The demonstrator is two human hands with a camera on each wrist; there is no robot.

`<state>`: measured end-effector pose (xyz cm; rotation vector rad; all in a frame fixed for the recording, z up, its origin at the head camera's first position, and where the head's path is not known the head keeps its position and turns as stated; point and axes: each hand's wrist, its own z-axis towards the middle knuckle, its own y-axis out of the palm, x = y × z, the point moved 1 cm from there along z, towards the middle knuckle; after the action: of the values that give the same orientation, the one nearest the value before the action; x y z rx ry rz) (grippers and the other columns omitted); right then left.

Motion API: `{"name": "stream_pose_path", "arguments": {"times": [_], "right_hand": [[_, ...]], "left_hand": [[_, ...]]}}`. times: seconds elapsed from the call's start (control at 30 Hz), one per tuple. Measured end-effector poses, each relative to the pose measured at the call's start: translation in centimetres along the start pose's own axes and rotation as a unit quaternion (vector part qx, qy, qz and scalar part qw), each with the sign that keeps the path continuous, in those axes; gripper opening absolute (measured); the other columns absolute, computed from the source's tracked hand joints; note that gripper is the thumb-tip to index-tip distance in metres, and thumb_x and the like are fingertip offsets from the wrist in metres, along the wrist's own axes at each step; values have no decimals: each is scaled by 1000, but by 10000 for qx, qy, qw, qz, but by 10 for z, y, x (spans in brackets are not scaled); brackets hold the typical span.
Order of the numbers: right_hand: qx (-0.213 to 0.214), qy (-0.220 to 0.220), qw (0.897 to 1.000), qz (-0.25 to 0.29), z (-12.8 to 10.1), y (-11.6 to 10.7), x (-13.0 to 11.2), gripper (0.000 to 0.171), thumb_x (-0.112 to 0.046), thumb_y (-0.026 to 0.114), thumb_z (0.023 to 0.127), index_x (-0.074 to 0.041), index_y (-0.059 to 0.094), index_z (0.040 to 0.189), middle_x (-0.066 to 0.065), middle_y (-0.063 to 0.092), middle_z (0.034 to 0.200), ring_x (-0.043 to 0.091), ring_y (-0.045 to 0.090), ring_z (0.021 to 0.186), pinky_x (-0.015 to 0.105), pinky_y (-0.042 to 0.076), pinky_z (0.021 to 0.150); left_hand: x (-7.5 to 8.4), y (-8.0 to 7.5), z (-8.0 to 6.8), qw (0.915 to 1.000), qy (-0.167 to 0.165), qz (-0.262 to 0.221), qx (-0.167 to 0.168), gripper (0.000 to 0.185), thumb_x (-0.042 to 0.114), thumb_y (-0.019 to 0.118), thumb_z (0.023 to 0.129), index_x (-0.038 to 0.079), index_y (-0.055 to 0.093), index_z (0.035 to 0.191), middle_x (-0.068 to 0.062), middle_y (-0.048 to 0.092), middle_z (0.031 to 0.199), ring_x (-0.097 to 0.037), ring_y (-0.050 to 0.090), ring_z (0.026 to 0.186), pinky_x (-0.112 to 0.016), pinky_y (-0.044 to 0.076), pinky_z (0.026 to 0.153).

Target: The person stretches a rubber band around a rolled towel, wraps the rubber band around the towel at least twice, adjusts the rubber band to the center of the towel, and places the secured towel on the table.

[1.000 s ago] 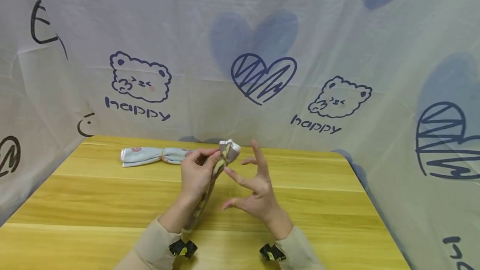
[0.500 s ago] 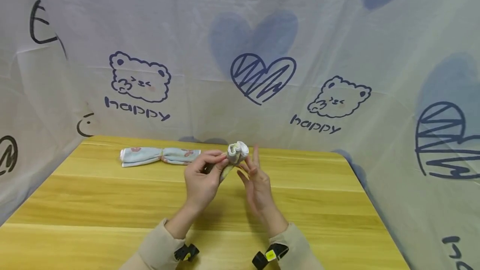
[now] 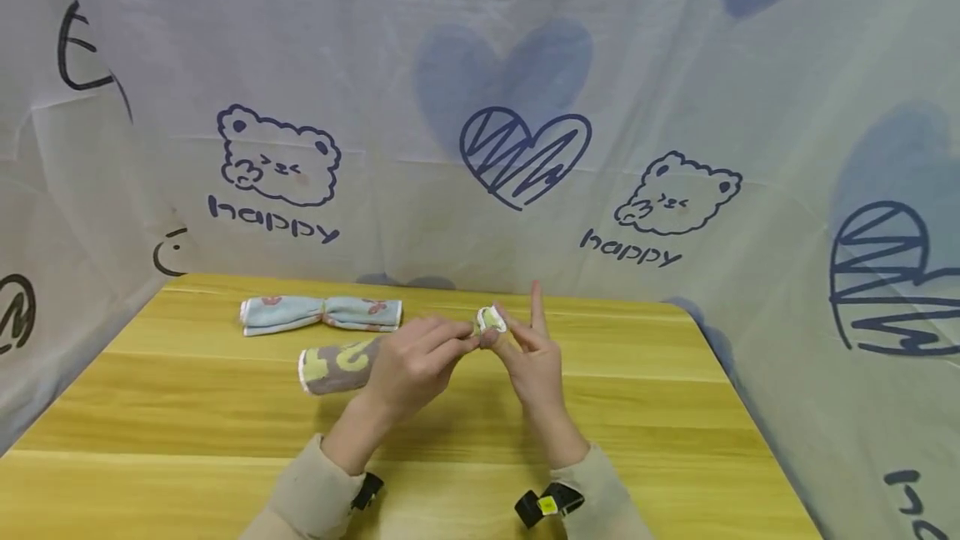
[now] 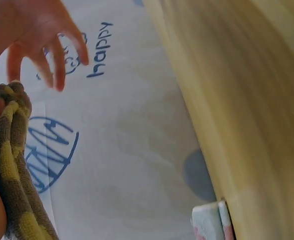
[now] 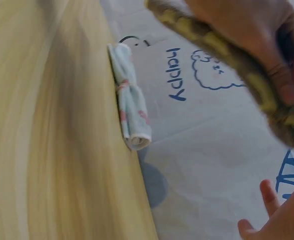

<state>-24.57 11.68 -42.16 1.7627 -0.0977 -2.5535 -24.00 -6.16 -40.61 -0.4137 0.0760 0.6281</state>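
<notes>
A grey-brown rolled towel with yellow patches and white-edged ends is held above the table, slanting across the left hand. My left hand pinches it near its right end, covering the middle of the roll. At that end my right hand pinches the towel with thumb and index finger, while its other fingers spread away. In the left wrist view the towel runs down past the left thumb, and the right hand's fingers fan out above. The right wrist view shows the towel under the left hand.
A light blue rolled towel with pink figures lies at the back left, cinched at its middle by a thin band. Behind the wooden table hangs a pale printed curtain. Both wrists wear black straps.
The patterned towel has swung from pointing toward the body to lying out to the left. My right hand has gone from spread fingers to pinching its end; the left hand has turned over it.
</notes>
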Motion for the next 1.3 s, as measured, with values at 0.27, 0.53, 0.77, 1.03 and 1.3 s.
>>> {"name": "stream_pose_path", "arguments": {"times": [0.27, 0.53, 0.77, 1.03, 1.3], "right_hand": [[-233, 807, 9941, -684, 9, -12, -9, 32, -22, 85, 89, -4, 79, 116, 2, 33, 167, 30, 50, 142, 28, 57, 95], [-1125, 838, 9740, -1778, 17, -29, -16, 15, -24, 87, 86, -9, 84, 86, 3, 70, 131, 25, 58, 130, 40, 52, 96], [-1362, 583, 9623, -2281, 18, -32, -21, 11, -12, 77, 90, -8, 79, 80, 4, 67, 98, 20, 60, 99, 29, 53, 77], [-1965, 885, 9624, -1652, 18, -31, -21, 18, -15, 64, 99, -3, 75, 91, 5, 72, 97, 18, 63, 91, 32, 53, 77], [-2190, 796, 9704, -639, 16, -35, -22, 21, -15, 58, 105, 4, 67, 104, 4, 64, 99, 17, 59, 89, 30, 51, 82]], "left_hand": [[13, 7, 1, 9971, 297, 105, -695, 12, 16, 73, 95, 11, 79, 86, 2, 78, 92, -12, 69, 77, -21, 54, 63], [15, 6, 3, 9928, 202, -395, -1109, 9, 16, 84, 84, 12, 77, 83, 6, 74, 86, -7, 64, 71, -16, 47, 58], [12, 5, 5, 9922, 120, -745, -995, 12, 17, 83, 86, 12, 73, 85, 4, 70, 87, -8, 64, 72, -15, 49, 60], [9, 5, 5, 9893, -90, -1133, -913, 14, 9, 83, 86, 9, 70, 88, -1, 68, 87, -13, 67, 74, -19, 56, 68], [4, 0, 9, 9857, -501, -1424, -751, 21, 1, 87, 82, 9, 71, 92, -3, 69, 93, -17, 70, 83, -23, 59, 76]]}}
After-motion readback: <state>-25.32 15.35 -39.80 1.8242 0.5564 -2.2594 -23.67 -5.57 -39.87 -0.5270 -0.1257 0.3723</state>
